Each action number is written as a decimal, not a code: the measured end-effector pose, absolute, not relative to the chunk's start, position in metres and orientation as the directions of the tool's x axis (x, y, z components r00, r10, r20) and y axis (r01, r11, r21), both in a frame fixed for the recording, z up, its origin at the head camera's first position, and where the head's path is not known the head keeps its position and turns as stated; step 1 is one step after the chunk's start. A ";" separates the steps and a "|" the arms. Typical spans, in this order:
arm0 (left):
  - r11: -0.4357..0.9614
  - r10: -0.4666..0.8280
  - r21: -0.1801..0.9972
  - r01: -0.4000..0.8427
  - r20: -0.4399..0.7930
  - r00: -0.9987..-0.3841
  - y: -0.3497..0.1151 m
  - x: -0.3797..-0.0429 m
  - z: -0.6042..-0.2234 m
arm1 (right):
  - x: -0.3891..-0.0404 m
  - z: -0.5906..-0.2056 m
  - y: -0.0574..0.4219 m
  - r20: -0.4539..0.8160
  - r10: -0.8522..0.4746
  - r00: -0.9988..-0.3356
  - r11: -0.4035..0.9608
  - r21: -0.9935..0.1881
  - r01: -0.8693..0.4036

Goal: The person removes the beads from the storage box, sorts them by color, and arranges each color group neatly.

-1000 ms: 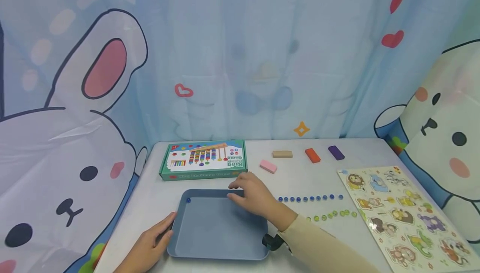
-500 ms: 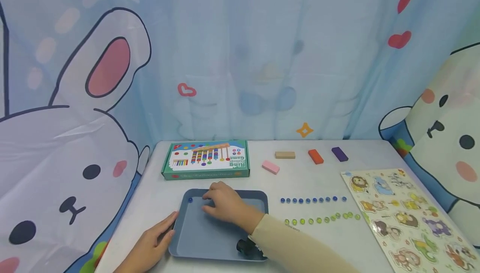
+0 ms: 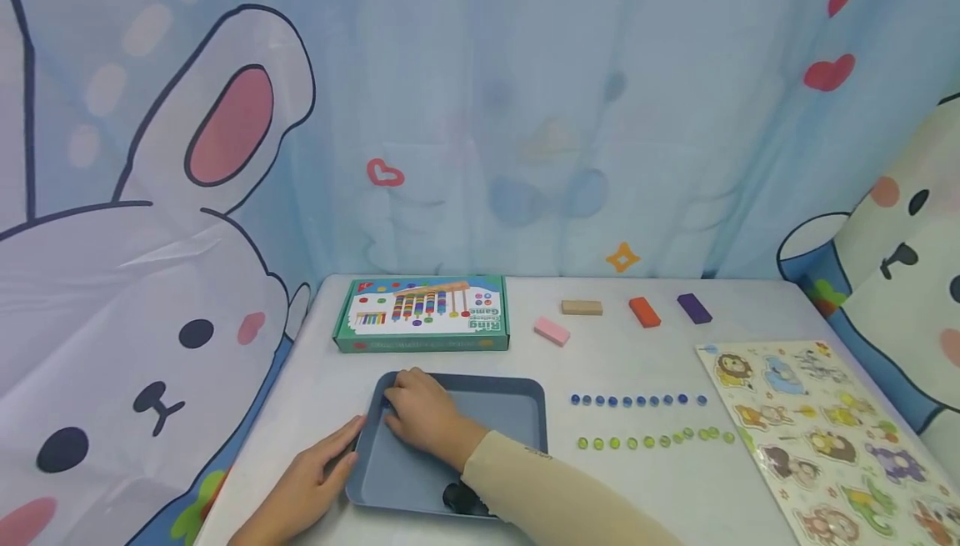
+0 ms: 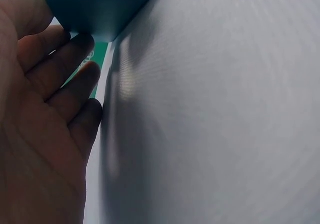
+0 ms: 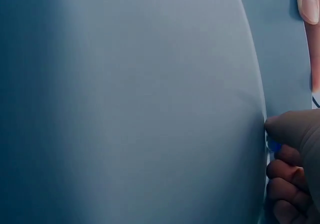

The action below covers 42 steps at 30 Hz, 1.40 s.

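A grey-blue tray [image 3: 495,446] lies on the white table in front of me. My right hand [image 3: 431,417] reaches over it into the far left corner, with a black wrist strap [image 3: 461,498] above the tray floor. In the right wrist view, thumb and curled fingers pinch a small blue glass bead [image 5: 274,146] by the tray; in the head view the hand hides it. My left hand [image 3: 307,479] rests along the tray's left side. The left wrist view shows its extended fingers [image 4: 60,66] touching the tray's outer wall [image 4: 100,8].
Right of the tray run a row of blue beads [image 3: 641,401] and a row of green beads [image 3: 648,442]. Behind lie a game box [image 3: 422,317] and pink [image 3: 552,331], tan [image 3: 582,308], orange [image 3: 645,313] and purple [image 3: 694,308] blocks. An animal puzzle board [image 3: 825,446] lies far right.
My right hand has moved left across the tray to the blue bead in its far left corner, fingers closing round it. The left hand stays at the tray's side. The head view has shifted slightly.
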<state>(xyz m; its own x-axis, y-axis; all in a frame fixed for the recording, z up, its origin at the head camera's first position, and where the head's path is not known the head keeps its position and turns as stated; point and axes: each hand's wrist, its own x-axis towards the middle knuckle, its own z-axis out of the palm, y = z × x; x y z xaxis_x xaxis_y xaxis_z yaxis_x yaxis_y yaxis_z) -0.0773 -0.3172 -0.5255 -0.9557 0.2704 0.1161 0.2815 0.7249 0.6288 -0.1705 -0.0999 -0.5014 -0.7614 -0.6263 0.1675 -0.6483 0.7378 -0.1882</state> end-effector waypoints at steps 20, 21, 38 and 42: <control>0.730 0.266 0.627 0.271 0.105 -0.958 -0.315 -0.077 -0.525 | -0.174 -0.489 -0.086 0.246 -0.603 -0.759 0.681 -0.336 -0.650; 0.731 0.266 0.625 0.273 0.108 -0.958 -0.315 -0.077 -0.525 | -0.174 -0.486 -0.084 0.250 -0.599 -0.761 0.680 -0.342 -0.648; 0.742 0.262 0.609 0.281 0.121 -0.957 -0.319 -0.079 -0.528 | -0.183 -0.448 -0.014 0.346 -0.452 -0.822 0.675 -0.470 -0.569; 0.741 0.255 0.618 0.262 0.103 -0.962 -0.319 -0.079 -0.528 | -0.187 -0.442 0.005 0.373 -0.426 -0.824 0.685 -0.461 -0.563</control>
<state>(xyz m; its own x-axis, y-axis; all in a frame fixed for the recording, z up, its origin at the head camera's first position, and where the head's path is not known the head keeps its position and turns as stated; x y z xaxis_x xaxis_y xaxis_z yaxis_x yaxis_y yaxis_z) -0.0787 -0.3186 -0.5277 -0.9615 0.2548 0.1027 0.2623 0.7407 0.6185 -0.1873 0.0052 -0.4419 -0.8242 -0.4260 0.3732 -0.5632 0.6854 -0.4615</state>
